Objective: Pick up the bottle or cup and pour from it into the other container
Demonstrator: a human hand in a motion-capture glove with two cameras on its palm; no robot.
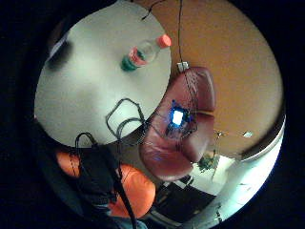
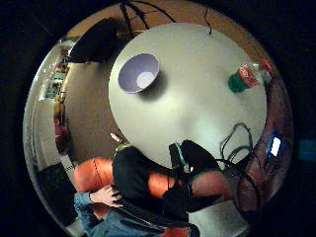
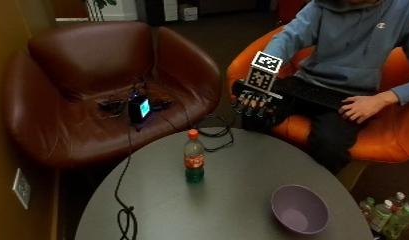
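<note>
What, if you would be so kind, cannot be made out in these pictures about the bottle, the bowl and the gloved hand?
- Bottle: its label text is too small in every view, and the liquid level is unclear.
- Bowl: absent from the little finger side palm view, outside its edge.
- Right hand: the marker cube covers its back in the outside view; neither palm view clearly shows its fingers.
- Floor bottles: cut off by the outside view's edge.
</note>
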